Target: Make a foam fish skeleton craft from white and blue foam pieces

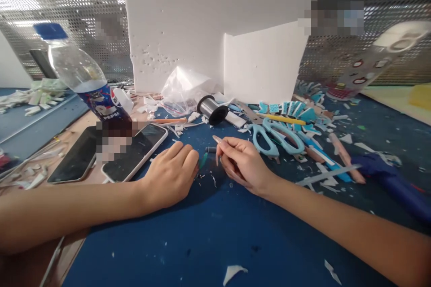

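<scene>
My left hand (173, 172) is closed in a fist, its knuckles up, above the blue mat (188, 237). At its fingertips shows a small green piece (203, 160); whether the fingers hold it is hidden. Facing it, my right hand (243, 163) has its fingers curled in and the thumb close to the forefinger. What these fingers hold, if anything, is too small to make out. A short dark grey piece (211, 149) lies in the gap between the hands, near the right fingertips. Light blue scissors (266, 140) rest just beyond my right hand.
Two phones (136, 152) and a Pepsi bottle (101, 94) are on the left. Behind the hands sit a spool (213, 110), a plastic bag (183, 89) and white boards (262, 63). Foam scraps, a yellow pencil (286, 119), a blue cutter (325, 157) and a dark blue tool (387, 179) crowd the right.
</scene>
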`<state>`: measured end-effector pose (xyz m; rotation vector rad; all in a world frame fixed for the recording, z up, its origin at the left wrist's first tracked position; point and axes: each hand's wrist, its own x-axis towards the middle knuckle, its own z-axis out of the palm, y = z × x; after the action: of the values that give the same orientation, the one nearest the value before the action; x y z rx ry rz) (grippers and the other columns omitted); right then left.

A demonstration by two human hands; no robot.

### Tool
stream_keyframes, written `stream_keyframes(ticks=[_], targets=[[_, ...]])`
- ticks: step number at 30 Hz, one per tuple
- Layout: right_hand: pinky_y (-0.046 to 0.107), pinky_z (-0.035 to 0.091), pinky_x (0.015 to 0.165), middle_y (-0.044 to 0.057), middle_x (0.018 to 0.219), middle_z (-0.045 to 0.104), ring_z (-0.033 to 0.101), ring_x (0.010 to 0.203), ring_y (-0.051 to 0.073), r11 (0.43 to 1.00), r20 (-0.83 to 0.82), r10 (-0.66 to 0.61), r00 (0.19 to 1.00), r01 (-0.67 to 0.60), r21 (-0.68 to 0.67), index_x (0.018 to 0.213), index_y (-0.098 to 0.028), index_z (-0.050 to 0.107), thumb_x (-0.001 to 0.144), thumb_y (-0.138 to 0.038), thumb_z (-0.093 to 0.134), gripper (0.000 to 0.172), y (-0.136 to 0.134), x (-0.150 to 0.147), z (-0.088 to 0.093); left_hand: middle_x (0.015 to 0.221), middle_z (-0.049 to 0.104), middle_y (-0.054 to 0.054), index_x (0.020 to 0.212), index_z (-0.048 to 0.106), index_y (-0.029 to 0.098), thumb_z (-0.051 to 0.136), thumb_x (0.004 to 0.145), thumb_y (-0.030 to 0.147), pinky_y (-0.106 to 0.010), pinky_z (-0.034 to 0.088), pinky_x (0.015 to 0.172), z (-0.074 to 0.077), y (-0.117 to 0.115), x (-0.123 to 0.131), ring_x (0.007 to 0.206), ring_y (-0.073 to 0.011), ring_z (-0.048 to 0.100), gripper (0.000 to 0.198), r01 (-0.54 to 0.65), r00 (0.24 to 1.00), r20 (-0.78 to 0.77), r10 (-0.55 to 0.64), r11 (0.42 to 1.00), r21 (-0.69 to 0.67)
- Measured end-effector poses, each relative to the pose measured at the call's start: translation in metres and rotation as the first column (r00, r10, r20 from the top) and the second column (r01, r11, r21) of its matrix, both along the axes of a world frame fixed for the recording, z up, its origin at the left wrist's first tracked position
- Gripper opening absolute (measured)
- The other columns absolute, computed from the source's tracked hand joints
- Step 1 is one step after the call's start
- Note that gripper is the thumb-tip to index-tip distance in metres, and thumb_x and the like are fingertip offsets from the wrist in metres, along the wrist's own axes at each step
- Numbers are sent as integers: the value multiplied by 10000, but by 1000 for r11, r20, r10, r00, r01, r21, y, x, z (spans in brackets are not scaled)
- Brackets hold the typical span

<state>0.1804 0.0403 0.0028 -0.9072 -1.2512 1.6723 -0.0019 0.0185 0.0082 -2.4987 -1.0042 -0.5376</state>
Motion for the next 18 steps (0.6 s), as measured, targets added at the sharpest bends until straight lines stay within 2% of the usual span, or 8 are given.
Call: stream_keyframes(ticks=[3, 7, 12, 18], targets=[[158, 238, 254, -79, 340, 438, 307, 231, 43, 999, -73, -7, 997, 4, -37, 623, -174, 527, 820, -363, 559, 275, 0, 2, 0, 647, 526, -64, 695, 505, 172, 397, 878, 234, -330, 400, 545, 0, 0, 2, 645, -210, 447, 221, -60, 994, -92, 58, 998, -21], [166, 309, 266, -65, 392, 489, 387, 248, 51, 999, -87, 1, 996, -5, -45, 651, -166, 549, 828, -340, 556, 248, 0, 4, 0, 660, 558, -63, 718, 524, 175, 395, 881, 228, -358, 411, 553, -1, 3, 5, 671, -236, 484, 214, -111, 980, -186, 75, 976, -187], [173, 353, 283, -64, 410, 501, 416, 265, 57, 999, -76, -24, 997, 20, -50, 669, -167, 551, 833, -309, 552, 216, -4, 5, 2, 705, 581, -51, 748, 519, 170, 444, 816, 111, -357, 428, 594, 3, 10, 4, 679, -221, 489, 117, -60, 959, -282, -43, 936, -347], [171, 353, 275, -62, 410, 504, 410, 258, 56, 996, -64, -61, 996, 57, -66, 682, -171, 547, 841, -313, 543, 213, -7, 6, 3, 717, 563, -56, 749, 507, 162, 433, 839, 90, -348, 439, 603, 8, 12, -4, 662, -206, 467, 137, -1, 942, -313, -122, 931, -366]])
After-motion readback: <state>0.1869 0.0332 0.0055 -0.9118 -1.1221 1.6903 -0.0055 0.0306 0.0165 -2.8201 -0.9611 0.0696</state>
